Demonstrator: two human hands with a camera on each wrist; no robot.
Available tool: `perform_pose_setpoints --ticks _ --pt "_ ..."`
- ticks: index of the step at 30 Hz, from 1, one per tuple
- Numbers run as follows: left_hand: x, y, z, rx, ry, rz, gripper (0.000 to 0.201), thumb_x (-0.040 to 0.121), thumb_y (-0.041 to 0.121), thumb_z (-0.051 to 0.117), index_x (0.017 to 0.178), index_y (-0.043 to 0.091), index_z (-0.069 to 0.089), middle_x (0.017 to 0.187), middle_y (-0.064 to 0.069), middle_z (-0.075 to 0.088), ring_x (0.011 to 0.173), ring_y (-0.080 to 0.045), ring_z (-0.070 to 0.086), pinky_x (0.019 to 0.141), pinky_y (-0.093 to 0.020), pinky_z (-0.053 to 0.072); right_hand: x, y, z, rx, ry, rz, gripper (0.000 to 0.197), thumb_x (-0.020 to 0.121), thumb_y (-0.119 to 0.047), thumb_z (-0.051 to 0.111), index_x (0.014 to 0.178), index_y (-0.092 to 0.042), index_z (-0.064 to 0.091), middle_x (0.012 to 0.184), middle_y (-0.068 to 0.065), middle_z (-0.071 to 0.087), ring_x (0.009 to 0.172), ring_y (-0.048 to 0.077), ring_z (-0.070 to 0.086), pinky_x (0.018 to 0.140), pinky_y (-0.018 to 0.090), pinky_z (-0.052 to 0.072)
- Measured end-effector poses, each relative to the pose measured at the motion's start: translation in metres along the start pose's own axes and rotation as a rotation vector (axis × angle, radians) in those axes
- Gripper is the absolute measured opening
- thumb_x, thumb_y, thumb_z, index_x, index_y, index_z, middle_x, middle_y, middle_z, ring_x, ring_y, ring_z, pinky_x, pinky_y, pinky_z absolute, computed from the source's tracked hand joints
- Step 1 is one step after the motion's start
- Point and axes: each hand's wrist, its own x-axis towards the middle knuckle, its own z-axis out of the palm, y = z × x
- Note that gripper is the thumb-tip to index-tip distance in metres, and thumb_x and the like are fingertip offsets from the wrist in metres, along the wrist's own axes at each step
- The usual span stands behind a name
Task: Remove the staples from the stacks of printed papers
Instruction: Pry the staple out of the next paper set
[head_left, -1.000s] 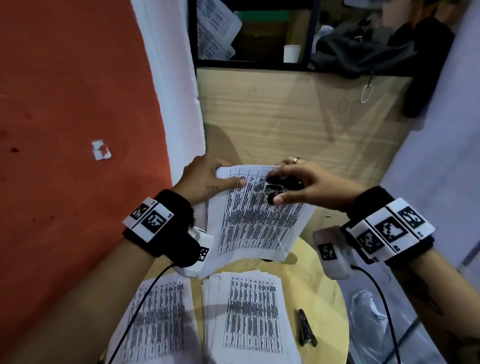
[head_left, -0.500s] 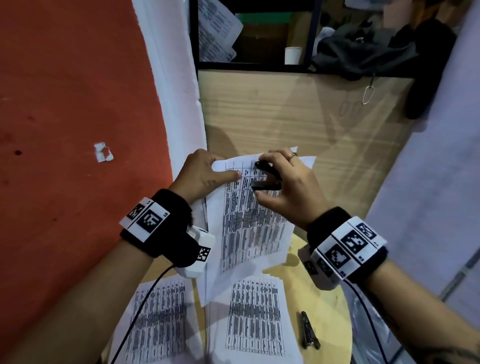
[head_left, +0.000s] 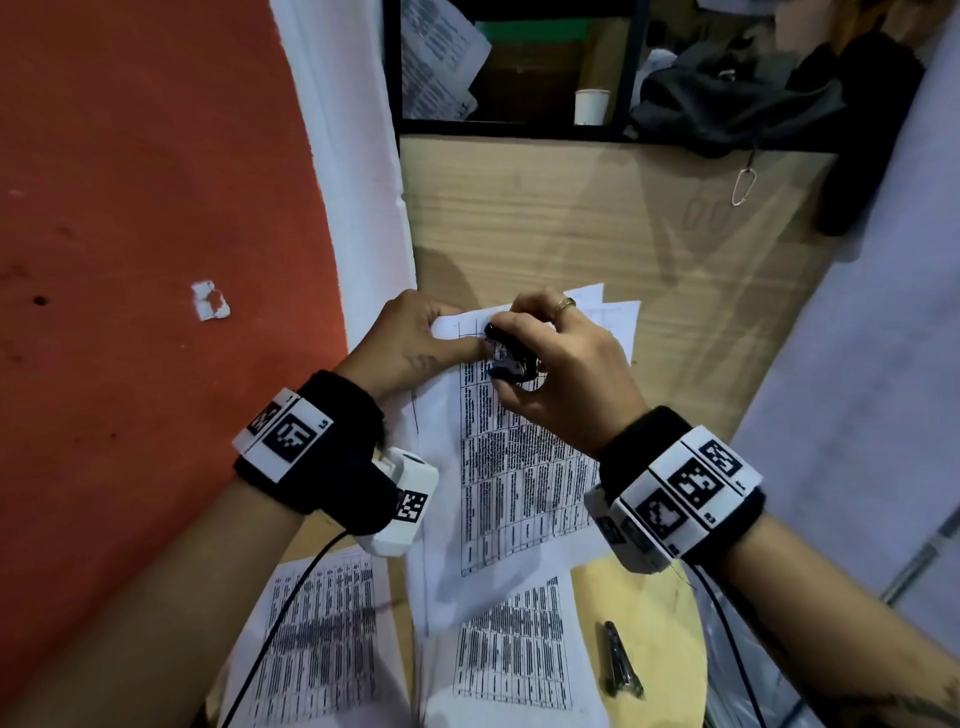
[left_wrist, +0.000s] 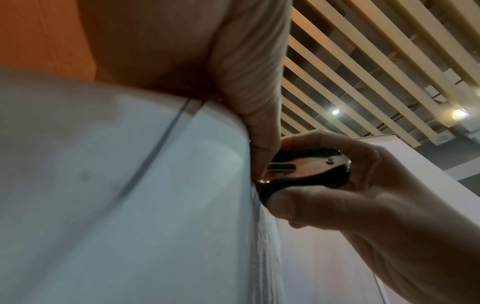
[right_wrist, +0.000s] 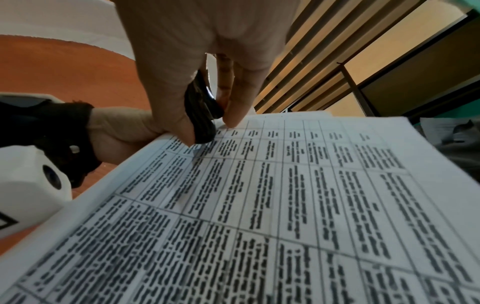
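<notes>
While hands work, papers (head_left: 322, 639) cover round table (head_left: 649, 618).

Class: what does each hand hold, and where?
Left hand pinches the paper stack at its top-left corner. Right hand squeezes the black staple remover by its two grips.

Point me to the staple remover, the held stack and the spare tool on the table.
Staple remover (head_left: 511, 358), head view: its black body between the right fingers.
Held stack (head_left: 524, 483), head view: printed middle of the top sheet.
Spare tool (head_left: 621, 662), head view: mid-length of its dark body.
</notes>
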Motion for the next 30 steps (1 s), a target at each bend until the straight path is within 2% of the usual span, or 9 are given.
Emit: perform_pose_setpoints --ticks 2,5,8,15,18,21,26,28,30 --pt "-0.002 0.002 0.001 -0.02 -0.002 0.003 0.021 0.059 0.036 0.079 0.057 0.017 0.068 0.062 0.001 0.049 0.058 -0.005 0.041 0.054 -0.024 0.029 -0.001 0.001 0.001 0.004 -0.008 -0.006 0.037 0.061 -0.016 0.068 0.097 -0.007 0.068 0.097 0.013 0.063 0.075 0.03 0.065 0.05 0.037 0.054" --pt "-0.002 0.001 0.002 -0.028 -0.012 0.004 0.037 0.055 0.045 0.078 0.064 0.01 0.069 0.064 -0.001 0.05 0.062 -0.009 0.042 0.058 -0.027 0.029 -0.001 0.002 0.0 0.005 -0.006 -0.012 0.033 0.063 -0.017 0.066 0.095 -0.007 0.068 0.095 0.012 0.063 0.074 0.03 0.064 0.049 0.035 0.054" --pt "-0.001 0.001 0.003 -0.014 0.002 0.001 0.04 0.054 0.049 0.076 0.06 0.01 0.067 0.063 0.0 0.046 0.06 -0.008 0.039 0.056 -0.027 0.027 0.0 0.004 0.0 -0.002 -0.001 -0.038 0.032 0.067 -0.021 0.057 0.093 -0.007 0.068 0.094 0.012 0.063 0.072 0.029 0.064 0.047 0.034 0.053" --pt "-0.001 0.004 -0.001 -0.018 -0.076 0.029 0.025 0.071 0.016 0.08 0.071 -0.005 0.068 0.067 -0.003 0.049 0.063 -0.007 0.041 0.053 -0.023 0.03 0.0 0.007 -0.001 0.004 0.009 -0.071 0.028 0.068 -0.019 0.058 0.09 -0.004 0.068 0.091 0.013 0.064 0.072 0.03 0.064 0.049 0.036 0.054" --pt "-0.003 0.005 -0.003 -0.029 -0.114 0.021 0.013 0.074 0.007 0.077 0.069 0.0 0.068 0.064 -0.001 0.051 0.06 -0.004 0.042 0.052 -0.019 0.031 0.001 0.007 -0.001 -0.018 0.008 -0.094 0.025 0.063 -0.013 0.067 0.086 -0.003 0.069 0.087 0.014 0.065 0.069 0.031 0.064 0.048 0.035 0.053" --pt "-0.003 0.005 -0.004 -0.062 -0.124 -0.001 0.013 0.075 0.004 0.074 0.065 0.004 0.066 0.058 0.007 0.05 0.055 -0.001 0.041 0.049 -0.014 0.03 0.001 0.008 0.001 -0.038 0.008 -0.112 0.022 0.064 -0.013 0.068 0.083 -0.003 0.069 0.083 0.013 0.065 0.065 0.03 0.062 0.048 0.034 0.052" --pt "-0.003 0.003 -0.005 -0.071 -0.134 -0.037 0.017 0.078 0.003 0.072 0.064 0.005 0.063 0.055 0.007 0.048 0.049 0.001 0.038 0.045 -0.014 0.029 0.0 0.011 0.007 -0.027 -0.011 -0.123 0.021 0.071 -0.019 0.059 0.081 -0.003 0.068 0.081 0.012 0.064 0.064 0.03 0.063 0.048 0.034 0.052" --pt "-0.004 0.001 -0.005 -0.092 -0.148 -0.052 0.016 0.08 0.003 0.07 0.066 0.01 0.064 0.05 0.011 0.052 0.046 0.004 0.042 0.044 -0.01 0.031 0.001 0.012 0.006 -0.014 -0.001 -0.121 0.019 0.071 -0.017 0.062 0.082 -0.003 0.069 0.08 0.012 0.065 0.062 0.03 0.063 0.046 0.035 0.052" --pt "-0.004 0.0 -0.004 -0.144 -0.184 -0.054 0.012 0.08 0.003 0.068 0.073 0.012 0.068 0.058 0.01 0.062 0.055 0.003 0.052 0.052 -0.01 0.04 0.0 0.011 0.005 -0.002 0.013 -0.114 0.018 0.068 -0.014 0.068 0.083 -0.004 0.07 0.079 0.011 0.066 0.061 0.03 0.063 0.046 0.034 0.052"
